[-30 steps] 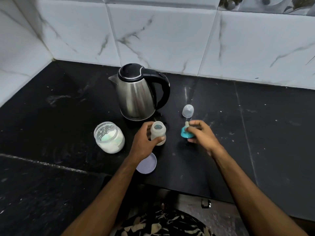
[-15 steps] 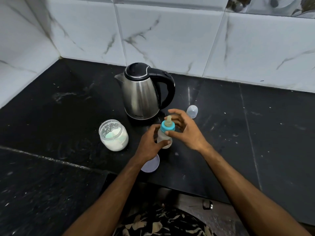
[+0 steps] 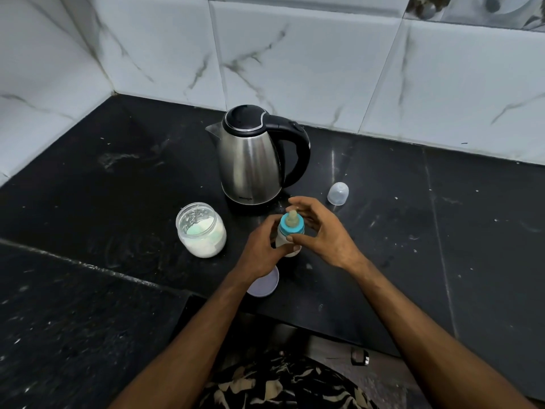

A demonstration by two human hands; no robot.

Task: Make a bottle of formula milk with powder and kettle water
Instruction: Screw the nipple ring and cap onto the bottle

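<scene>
Since the earlier frame, little has shifted: the bottle (image 3: pixel 287 242) is still gripped by the left hand (image 3: pixel 259 249) on the desk (image 3: pixel 442 246), while its teal teat ring (image 3: pixel 292 225) is pinched by the right hand (image 3: pixel 321 234), before the kettle (image 3: pixel 253 160).

Brushed steel kettle (image 3: pixel 250 166), glossy black stone counter (image 3: pixel 472 231), clear plastic jar (image 3: pixel 201 230)

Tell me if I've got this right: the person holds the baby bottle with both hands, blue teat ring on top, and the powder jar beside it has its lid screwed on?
Not quite. In the head view the powder jar stands open; its lid lies on the counter.
</scene>
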